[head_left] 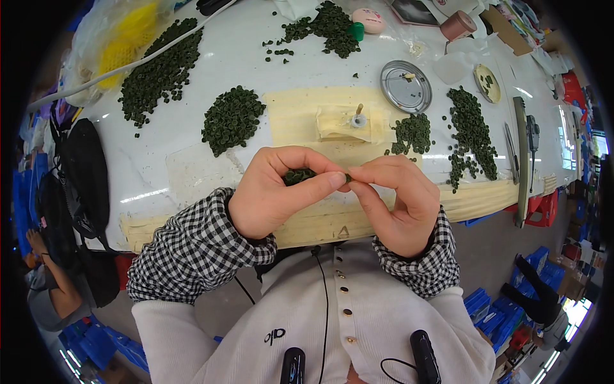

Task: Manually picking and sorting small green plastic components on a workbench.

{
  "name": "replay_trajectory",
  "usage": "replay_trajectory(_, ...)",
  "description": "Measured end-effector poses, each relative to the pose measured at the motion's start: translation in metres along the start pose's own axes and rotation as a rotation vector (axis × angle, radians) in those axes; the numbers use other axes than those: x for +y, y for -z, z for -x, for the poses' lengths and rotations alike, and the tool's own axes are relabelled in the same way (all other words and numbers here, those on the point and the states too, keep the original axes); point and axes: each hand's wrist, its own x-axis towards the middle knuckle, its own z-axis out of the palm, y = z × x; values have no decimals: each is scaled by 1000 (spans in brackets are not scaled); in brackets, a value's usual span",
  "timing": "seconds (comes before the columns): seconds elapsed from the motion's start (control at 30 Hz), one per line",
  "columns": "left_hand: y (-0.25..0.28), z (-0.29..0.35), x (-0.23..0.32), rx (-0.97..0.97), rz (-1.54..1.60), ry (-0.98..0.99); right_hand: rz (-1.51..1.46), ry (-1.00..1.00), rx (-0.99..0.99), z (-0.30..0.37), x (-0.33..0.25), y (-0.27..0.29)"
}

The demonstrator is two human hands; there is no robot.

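My left hand [281, 195] and my right hand [400, 198] meet fingertip to fingertip above the table's near edge. Between their thumbs and forefingers they pinch a small dark green piece [348, 179], mostly covered by the fingers. More green pieces [297, 176] show inside the curl of my left hand; whether they lie in the palm or on the table I cannot tell. Just beyond the hands stands a block wrapped in cream tape [334, 126] with a metal post [358, 119] upright on it. A small heap of green pieces [412, 133] lies beside the block.
Larger heaps of green pieces lie left [233, 120], far left [160, 70], at the back [329, 31] and right [472, 134]. A round metal lid [406, 86], tweezers [511, 152] and a long metal strip [521, 160] are rightward. A white cable [137, 63] crosses the far left.
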Motion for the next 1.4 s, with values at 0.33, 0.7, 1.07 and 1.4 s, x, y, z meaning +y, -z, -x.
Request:
replay_trajectory(0.33, -3, 1, 0, 39, -52, -22, 142, 114, 37, 1, 0, -3)
replay_trajectory(0.7, -2, 0, -2, 11, -75, -34, -212, -174, -34, 6, 3, -1)
replay_trajectory(1.07, -3, 2, -3, 48, -137, -9, -418, -368, -46, 7, 1, -2)
replay_trajectory(1.4, -4, 3, -6, 63, -101, -31, -410, -378, -29, 8, -2, -6)
